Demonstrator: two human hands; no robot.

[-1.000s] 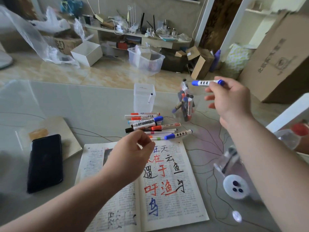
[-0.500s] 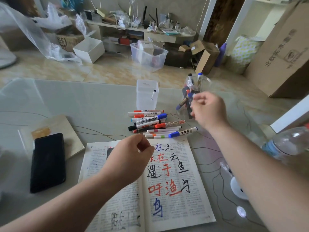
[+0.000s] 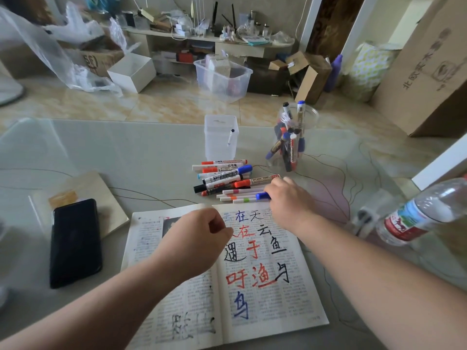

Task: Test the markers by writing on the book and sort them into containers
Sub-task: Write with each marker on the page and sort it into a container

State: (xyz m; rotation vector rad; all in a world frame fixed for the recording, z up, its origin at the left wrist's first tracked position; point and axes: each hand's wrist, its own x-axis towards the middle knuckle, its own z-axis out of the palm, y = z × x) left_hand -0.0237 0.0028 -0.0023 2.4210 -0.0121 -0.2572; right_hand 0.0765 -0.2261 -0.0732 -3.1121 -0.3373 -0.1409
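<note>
The right hand (image 3: 285,199) reaches forward over the top edge of the open book (image 3: 267,294) and comes down on the near side of the loose marker pile (image 3: 227,176). Its fingers are bent over a blue-capped marker (image 3: 262,195), whose cap pokes out just left of the knuckles. The back of the hand hides the grip, so I cannot tell whether the marker is already pinched. It looks like the next one picked for testing. The left hand (image 3: 199,239) rests on the left page, curled into a fist with nothing showing in it, probably to keep the book flat and still for writing. The page under and beside it already carries red, blue and black characters. Just beyond the right hand stands a round clear jar (image 3: 307,114) crowded with markers. Further left, behind the pile, a square clear container (image 3: 214,147) holds a single marker (image 3: 231,137). Both stand within easy reach of the table (image 3: 126,152) edge, so each tested marker can be dropped in quickly.
</note>
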